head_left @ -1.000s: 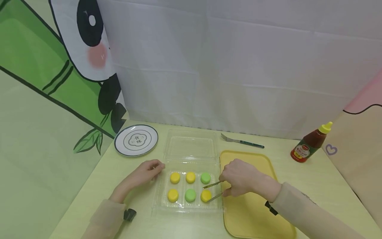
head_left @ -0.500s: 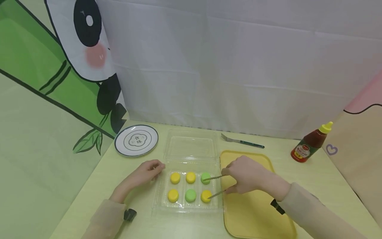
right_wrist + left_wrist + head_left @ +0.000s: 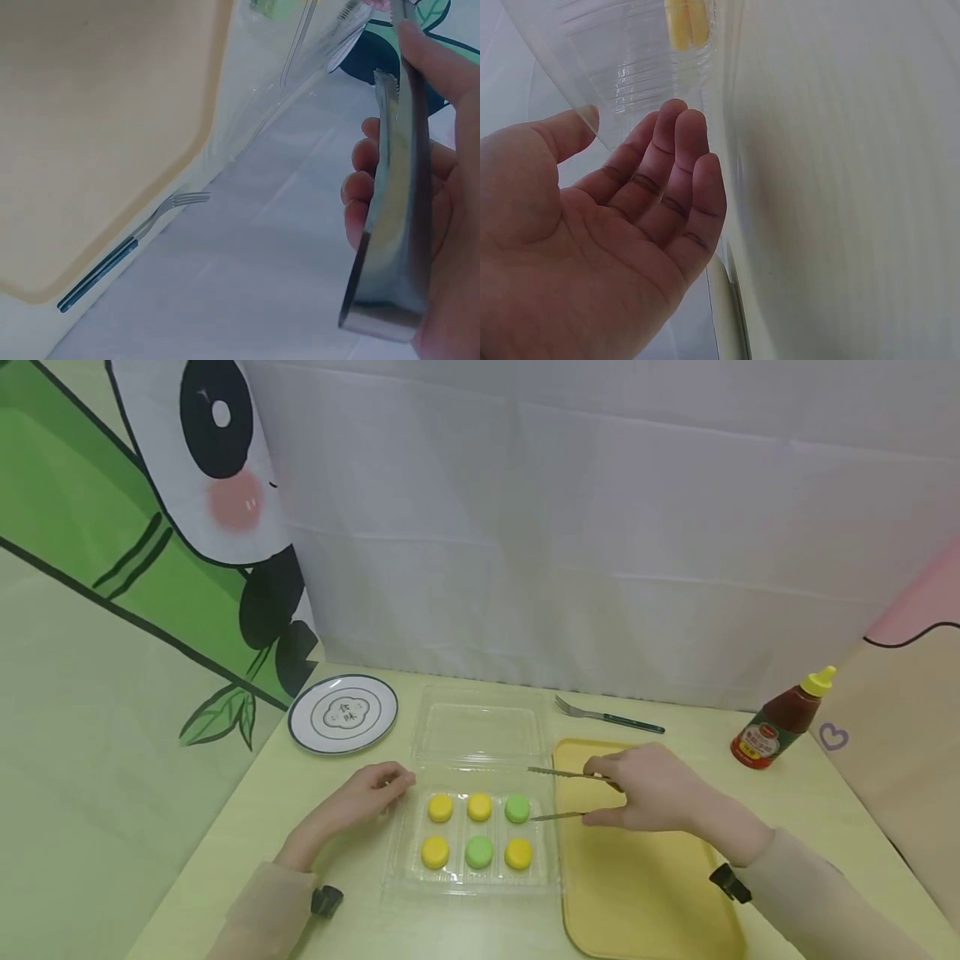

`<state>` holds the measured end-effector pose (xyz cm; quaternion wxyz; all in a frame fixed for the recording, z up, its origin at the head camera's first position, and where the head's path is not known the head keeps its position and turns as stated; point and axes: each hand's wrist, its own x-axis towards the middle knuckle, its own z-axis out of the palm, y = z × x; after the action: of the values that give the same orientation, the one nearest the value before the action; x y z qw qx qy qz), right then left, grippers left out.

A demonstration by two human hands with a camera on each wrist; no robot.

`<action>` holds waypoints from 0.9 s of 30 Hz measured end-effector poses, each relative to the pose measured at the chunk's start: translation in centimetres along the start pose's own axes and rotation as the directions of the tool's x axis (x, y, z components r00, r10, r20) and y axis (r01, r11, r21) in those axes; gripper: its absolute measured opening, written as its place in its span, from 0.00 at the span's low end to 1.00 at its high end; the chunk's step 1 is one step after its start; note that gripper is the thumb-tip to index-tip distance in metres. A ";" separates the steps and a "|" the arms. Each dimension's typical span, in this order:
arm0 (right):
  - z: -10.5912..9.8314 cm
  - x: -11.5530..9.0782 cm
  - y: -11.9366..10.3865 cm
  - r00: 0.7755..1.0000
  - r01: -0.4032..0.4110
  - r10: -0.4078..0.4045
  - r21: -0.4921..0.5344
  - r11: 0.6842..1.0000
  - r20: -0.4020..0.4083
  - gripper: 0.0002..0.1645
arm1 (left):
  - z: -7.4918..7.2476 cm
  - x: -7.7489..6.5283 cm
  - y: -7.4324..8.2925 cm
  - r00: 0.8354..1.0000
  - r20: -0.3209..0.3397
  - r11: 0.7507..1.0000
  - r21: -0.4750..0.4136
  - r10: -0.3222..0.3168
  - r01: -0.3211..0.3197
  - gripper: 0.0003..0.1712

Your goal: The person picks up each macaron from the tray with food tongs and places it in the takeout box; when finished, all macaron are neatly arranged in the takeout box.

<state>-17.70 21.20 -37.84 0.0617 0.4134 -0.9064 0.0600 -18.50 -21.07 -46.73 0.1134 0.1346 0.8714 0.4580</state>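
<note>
My right hand [image 3: 648, 789] grips metal tongs [image 3: 397, 202], their arms spread and nothing between the tips. In the head view the tongs hang over the right side of a clear plastic box [image 3: 405, 868], beside the back-right green macaron [image 3: 517, 808]. Another green macaron [image 3: 478, 852] sits front middle, and several yellow macarons [image 3: 517, 853] fill the other spots. My left hand [image 3: 367, 797] lies at the box's left edge, fingers loosely bent. In the left wrist view its thumb reaches the clear wall, with a gap between thumb and fingers [image 3: 706, 191].
The box's lid [image 3: 480, 727] lies folded back behind it. A yellow tray [image 3: 637, 893] stands to the right, under my right hand. Farther back are a white plate [image 3: 342, 735] with a dark rim, a fork [image 3: 626, 721] and a sauce bottle [image 3: 776, 727] with a yellow cap.
My right hand has drawn the tongs back and to the right, off the front-right yellow macaron, which stays in the box. My left hand has hardly moved.
</note>
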 end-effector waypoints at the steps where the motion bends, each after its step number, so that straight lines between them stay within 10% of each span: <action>1: -0.1 -0.3 0.2 1.000 -0.009 0.009 -0.002 1.000 -0.011 0.30 | 0.0 0.0 0.0 1.000 0.001 1.000 0.000 -0.001 0.001 0.19; 27: -0.8 -7.2 5.2 0.906 -0.405 0.415 0.112 0.907 -0.084 0.29 | -0.4 -0.3 0.1 1.000 0.010 0.999 -0.025 0.030 -0.030 0.19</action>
<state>-16.92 30.01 -38.54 0.0767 0.2124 -0.9647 0.1352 -18.35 -21.46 -46.41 0.1127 0.1486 0.8629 0.4697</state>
